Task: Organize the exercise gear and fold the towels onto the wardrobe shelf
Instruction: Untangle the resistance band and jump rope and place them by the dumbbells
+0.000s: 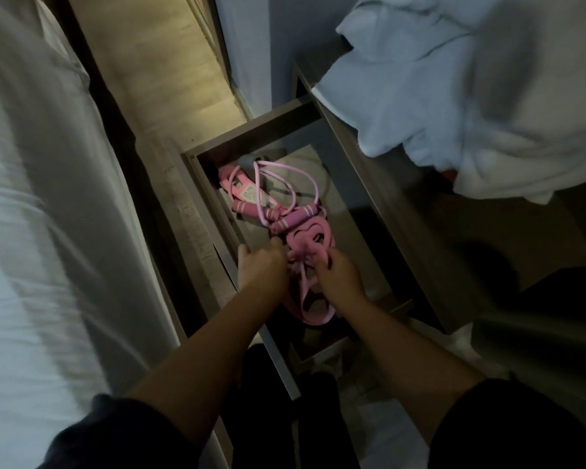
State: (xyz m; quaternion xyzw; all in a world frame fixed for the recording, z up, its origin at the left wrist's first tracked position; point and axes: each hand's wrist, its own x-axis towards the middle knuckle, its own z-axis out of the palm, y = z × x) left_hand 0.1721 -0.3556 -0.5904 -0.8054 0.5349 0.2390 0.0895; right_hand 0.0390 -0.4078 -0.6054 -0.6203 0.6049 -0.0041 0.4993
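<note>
Left hand, right hand: fingers curled gripping pink band, long axis running away along drawer

Pink gear, striped handles; towels prob. white; drawer grey.

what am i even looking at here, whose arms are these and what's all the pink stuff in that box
There is no machine here. A person wears one camera on the head, looking down, so the two bare arms are their own. The left hand and the right hand both curl round a pink band inside an open drawer. Behind it in the drawer lies a pink skipping rope with striped handles. At the upper right, pale towels lie crumpled above the drawer. The picture is dim and blurred, so finer detail is hard to tell.
</note>
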